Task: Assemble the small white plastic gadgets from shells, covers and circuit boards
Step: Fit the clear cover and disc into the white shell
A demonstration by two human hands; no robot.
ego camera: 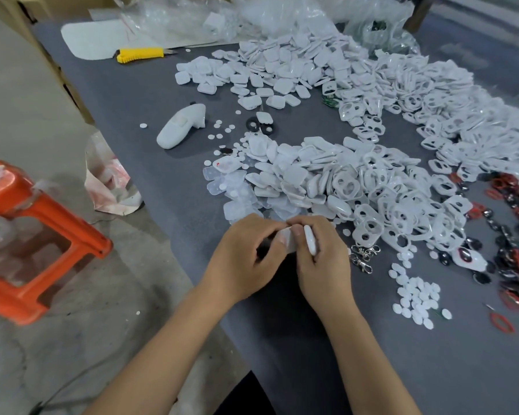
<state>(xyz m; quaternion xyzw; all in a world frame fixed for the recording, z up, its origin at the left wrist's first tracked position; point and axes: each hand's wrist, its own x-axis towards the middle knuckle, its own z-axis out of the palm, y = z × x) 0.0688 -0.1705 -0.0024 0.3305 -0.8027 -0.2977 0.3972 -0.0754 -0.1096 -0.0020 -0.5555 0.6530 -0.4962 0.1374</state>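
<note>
White plastic gadget shell (309, 239) sits pinched between both hands, left hand (246, 259) and right hand (321, 265) pressed together over the grey table (372, 369). Uneven thumb pressure could likely misalign the small white cover (286, 242) or let it slip.

Two bare forearms are seen, coming from the bottom edge. No sleeve is worn up to that edge. The left hand (246, 259) and the right hand (321, 265) are bare too. Short, plain nails are seen on the fingers.
</note>
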